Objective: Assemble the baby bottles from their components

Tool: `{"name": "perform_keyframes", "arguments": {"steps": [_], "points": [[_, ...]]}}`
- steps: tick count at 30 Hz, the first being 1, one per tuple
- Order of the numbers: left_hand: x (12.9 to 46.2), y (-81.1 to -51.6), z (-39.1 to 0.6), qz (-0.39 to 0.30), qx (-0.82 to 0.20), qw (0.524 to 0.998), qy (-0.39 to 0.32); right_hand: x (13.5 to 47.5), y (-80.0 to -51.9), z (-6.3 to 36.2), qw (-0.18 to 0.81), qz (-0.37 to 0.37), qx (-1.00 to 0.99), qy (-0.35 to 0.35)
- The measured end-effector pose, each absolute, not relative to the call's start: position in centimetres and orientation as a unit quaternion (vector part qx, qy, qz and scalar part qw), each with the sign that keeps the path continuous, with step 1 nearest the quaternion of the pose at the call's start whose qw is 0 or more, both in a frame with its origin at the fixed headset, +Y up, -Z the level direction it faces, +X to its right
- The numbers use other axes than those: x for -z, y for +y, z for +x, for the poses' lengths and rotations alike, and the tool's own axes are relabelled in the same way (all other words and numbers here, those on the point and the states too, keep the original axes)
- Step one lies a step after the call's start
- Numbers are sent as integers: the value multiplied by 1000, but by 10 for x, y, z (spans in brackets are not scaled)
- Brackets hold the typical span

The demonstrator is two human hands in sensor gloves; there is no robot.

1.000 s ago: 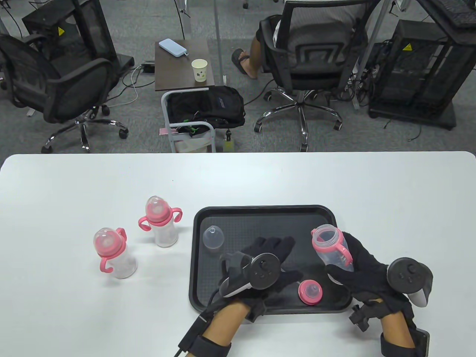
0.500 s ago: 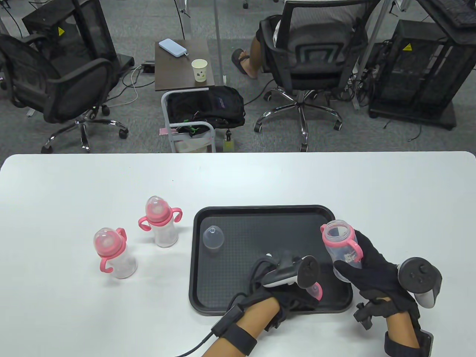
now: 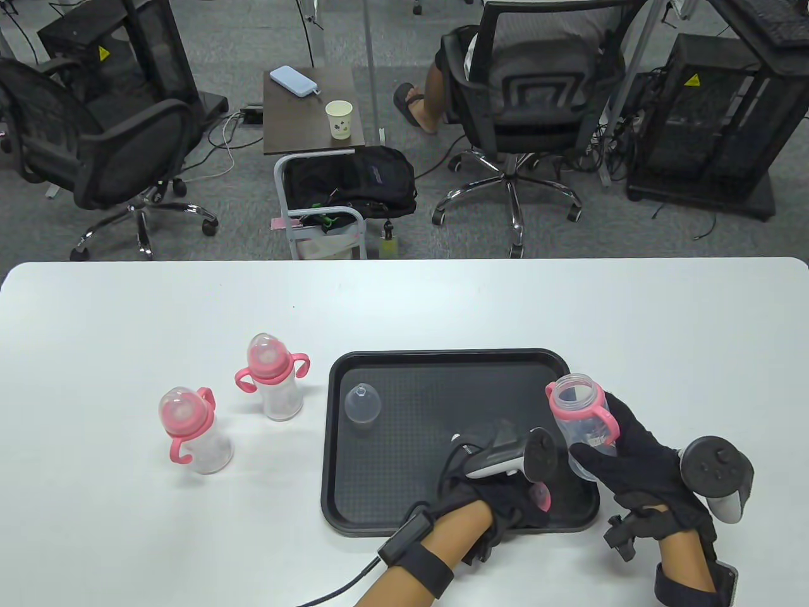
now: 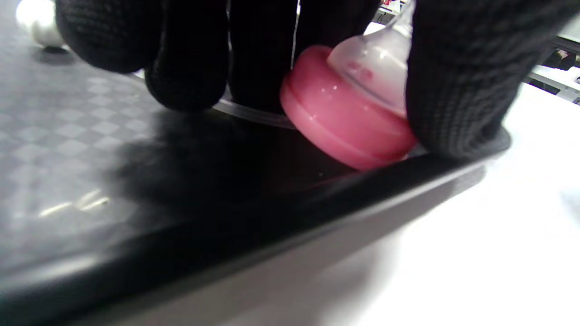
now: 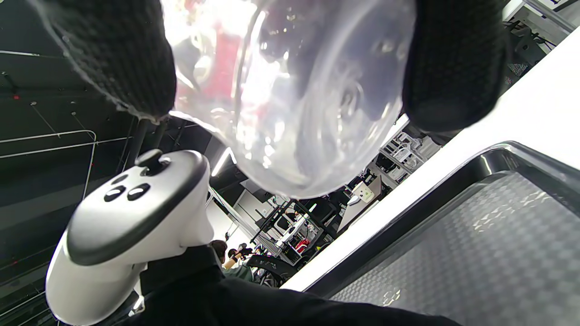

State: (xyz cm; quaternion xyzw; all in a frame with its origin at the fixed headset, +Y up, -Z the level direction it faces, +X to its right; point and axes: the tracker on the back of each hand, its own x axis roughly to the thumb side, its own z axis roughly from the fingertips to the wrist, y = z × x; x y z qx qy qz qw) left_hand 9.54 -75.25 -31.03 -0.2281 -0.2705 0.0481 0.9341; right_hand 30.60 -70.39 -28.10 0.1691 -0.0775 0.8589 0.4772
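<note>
Left hand (image 3: 505, 499): fingers pinching pink teat ring (image 4: 349, 113) on black tray (image 3: 404, 379). Right hand (image 3: 638, 471): gripping open bottle (image 3: 581, 420), tilted.

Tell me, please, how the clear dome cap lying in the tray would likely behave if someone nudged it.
The clear dome cap looks thin and hollow, so it is probably light and would skid or roll. Its rounded shape suggests easy tipping. The tray has a textured floor and a raised rim that should limit its travel.
</note>
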Motion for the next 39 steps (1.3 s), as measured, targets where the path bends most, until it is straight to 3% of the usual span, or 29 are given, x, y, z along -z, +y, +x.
{"name": "perform_keyframes", "arguments": {"steps": [9,18,25,39], "points": [[307,-752,96,-205,-35,937,-280,280,-702,307,479,167,-858,-78],[306,-755,100,-133,24,944,-302,280,-701,308,481,164,-858,-79],[304,-745,83,-101,-27,947,-304,279,-700,310,480,158,-859,-80],[321,-682,-6,-64,-249,945,-202,281,-702,307,459,158,-872,-69]]}}
